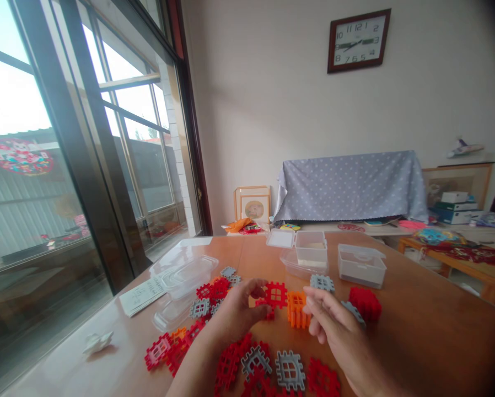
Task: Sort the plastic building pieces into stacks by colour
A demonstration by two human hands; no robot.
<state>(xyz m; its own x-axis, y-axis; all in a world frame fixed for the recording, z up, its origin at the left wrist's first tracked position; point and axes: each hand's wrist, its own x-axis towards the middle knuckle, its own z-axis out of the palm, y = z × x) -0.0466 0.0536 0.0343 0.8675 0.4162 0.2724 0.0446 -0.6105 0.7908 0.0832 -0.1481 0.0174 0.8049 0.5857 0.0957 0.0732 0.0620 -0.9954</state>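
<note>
Forearms enter from the bottom edge, above loose plastic waffle blocks, red and grey, lying flat on a wooden table. Left hand: fingers curled, fingertips at the edge of a red block; whether they grip it cannot be told from this view. Right hand: fingers loosely spread, nothing held, just beside an orange stack standing between the two hands. Beyond the stack lies a grey block. Another grey block leans against a red stack, near the right hand.

Farther up the table: a clear tub with a pale substance at the bottom, a loose lid beside it, and a lidded box. Toward the window, clear plastic containers sit touching a small heap of red and grey blocks. Just left of them lies a printed sheet, with a small white object nearer the table edge.
</note>
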